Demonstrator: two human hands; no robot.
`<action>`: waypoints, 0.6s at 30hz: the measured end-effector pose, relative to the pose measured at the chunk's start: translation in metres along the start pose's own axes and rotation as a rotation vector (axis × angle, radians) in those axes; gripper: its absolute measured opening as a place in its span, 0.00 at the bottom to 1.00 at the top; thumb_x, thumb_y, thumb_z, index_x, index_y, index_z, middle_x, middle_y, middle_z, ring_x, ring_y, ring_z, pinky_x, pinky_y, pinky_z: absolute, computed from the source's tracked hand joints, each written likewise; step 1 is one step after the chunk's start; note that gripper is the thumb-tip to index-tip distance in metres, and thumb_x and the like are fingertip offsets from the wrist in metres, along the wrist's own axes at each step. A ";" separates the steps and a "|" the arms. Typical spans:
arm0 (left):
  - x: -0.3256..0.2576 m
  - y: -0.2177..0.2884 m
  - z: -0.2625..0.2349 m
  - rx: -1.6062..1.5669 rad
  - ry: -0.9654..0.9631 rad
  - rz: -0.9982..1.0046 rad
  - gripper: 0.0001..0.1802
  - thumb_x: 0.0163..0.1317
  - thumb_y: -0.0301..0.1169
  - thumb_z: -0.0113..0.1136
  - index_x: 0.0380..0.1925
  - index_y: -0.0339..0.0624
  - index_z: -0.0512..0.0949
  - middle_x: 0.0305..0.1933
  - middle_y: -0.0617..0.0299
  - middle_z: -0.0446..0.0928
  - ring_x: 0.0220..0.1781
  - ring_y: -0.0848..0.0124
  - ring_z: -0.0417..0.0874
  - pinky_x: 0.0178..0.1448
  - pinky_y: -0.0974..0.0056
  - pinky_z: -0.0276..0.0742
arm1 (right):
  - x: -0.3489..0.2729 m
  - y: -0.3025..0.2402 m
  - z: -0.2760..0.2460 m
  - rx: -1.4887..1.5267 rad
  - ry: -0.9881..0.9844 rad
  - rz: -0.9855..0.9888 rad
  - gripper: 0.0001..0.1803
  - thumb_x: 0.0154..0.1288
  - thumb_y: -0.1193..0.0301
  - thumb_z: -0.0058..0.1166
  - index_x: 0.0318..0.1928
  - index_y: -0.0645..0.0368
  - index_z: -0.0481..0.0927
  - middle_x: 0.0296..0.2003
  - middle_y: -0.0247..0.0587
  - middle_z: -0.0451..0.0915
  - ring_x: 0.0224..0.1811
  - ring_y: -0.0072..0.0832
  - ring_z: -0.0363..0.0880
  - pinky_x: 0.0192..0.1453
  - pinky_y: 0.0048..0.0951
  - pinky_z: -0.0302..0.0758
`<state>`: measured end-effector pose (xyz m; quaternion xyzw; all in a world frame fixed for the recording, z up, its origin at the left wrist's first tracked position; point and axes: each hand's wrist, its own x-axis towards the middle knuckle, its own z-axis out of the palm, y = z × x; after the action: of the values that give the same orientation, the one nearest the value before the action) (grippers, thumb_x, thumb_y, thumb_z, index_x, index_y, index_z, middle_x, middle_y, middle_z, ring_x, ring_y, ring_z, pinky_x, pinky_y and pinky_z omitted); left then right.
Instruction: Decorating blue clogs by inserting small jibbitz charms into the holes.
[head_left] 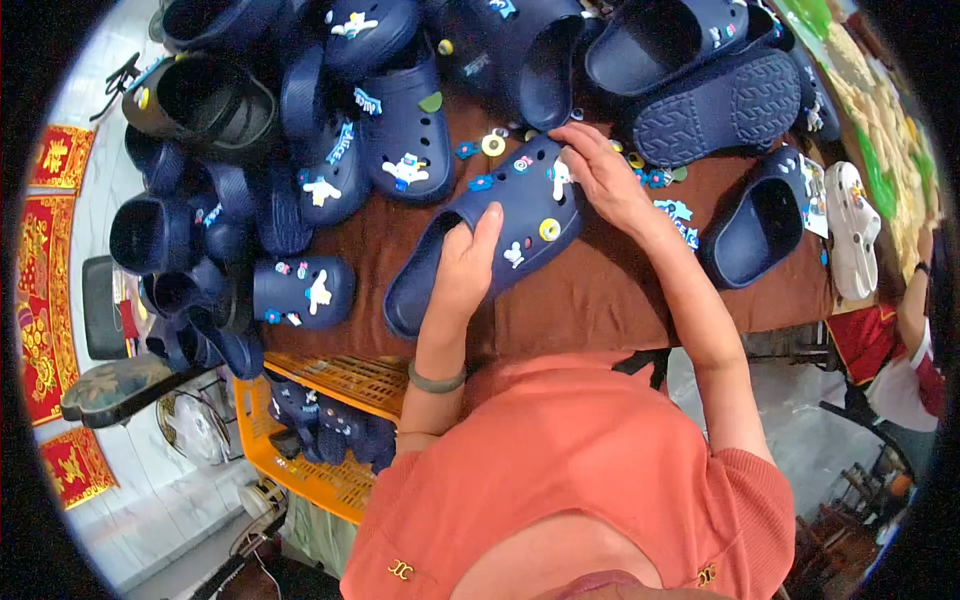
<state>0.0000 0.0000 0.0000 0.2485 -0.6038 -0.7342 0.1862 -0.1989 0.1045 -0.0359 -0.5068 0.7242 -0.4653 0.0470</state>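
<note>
A navy clog [425, 275] lies tilted across the brown cloth in front of me, its toe pointing up and to the right. My left hand [465, 260] grips its upper, fingers inside the foot opening and thumb on top. Around the toe wraps my right hand [605, 180], closed on it next to a white charm [560, 178]. Other charms sit on the upper, among them a yellow ring-shaped one [549, 230] and a blue flower [481, 183]. What is under my right fingers is hidden.
Piled navy clogs [330, 180] fill the left and far side. An upturned sole [720, 108] lies beyond my right hand, near loose charms [655, 178]. At right are another navy clog [757, 232] and a white clog [853, 230]. An orange crate [262, 440] stands below left.
</note>
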 end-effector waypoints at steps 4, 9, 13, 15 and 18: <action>-0.017 0.001 0.001 0.011 -0.012 -0.053 0.20 0.73 0.39 0.45 0.47 0.31 0.76 0.43 0.58 0.80 0.41 0.74 0.81 0.47 0.69 0.77 | 0.001 -0.018 -0.011 -0.046 -0.115 -0.067 0.15 0.68 0.69 0.47 0.51 0.62 0.74 0.52 0.53 0.74 0.56 0.48 0.71 0.62 0.40 0.68; -0.027 -0.002 0.006 -0.204 0.049 -0.163 0.22 0.74 0.41 0.43 0.50 0.31 0.74 0.46 0.57 0.79 0.43 0.73 0.82 0.48 0.69 0.77 | -0.003 -0.035 0.002 -0.300 -0.033 -0.212 0.12 0.66 0.68 0.50 0.46 0.60 0.78 0.47 0.48 0.77 0.51 0.45 0.74 0.56 0.41 0.71; -0.029 0.001 0.017 -0.444 -0.016 -0.191 0.26 0.74 0.45 0.41 0.57 0.30 0.69 0.54 0.53 0.76 0.51 0.69 0.81 0.55 0.65 0.79 | -0.020 -0.032 0.037 -0.504 0.330 -0.312 0.13 0.59 0.66 0.61 0.40 0.61 0.80 0.42 0.43 0.79 0.47 0.39 0.76 0.51 0.35 0.76; -0.028 0.000 0.017 -0.447 -0.009 -0.201 0.27 0.74 0.45 0.41 0.58 0.30 0.68 0.56 0.52 0.75 0.53 0.67 0.81 0.57 0.63 0.79 | -0.021 -0.031 0.037 -0.478 0.374 -0.338 0.14 0.54 0.68 0.65 0.38 0.62 0.79 0.40 0.41 0.79 0.46 0.37 0.77 0.49 0.33 0.77; -0.030 -0.002 0.015 -0.443 -0.039 -0.187 0.28 0.74 0.46 0.41 0.58 0.30 0.68 0.55 0.53 0.76 0.53 0.67 0.81 0.56 0.63 0.79 | -0.020 -0.034 0.031 -0.457 0.346 -0.423 0.13 0.53 0.68 0.66 0.35 0.62 0.78 0.39 0.41 0.78 0.45 0.37 0.77 0.46 0.33 0.77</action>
<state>0.0158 0.0295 0.0043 0.2420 -0.4059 -0.8675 0.1556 -0.1490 0.0985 -0.0372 -0.5568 0.6856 -0.3698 -0.2883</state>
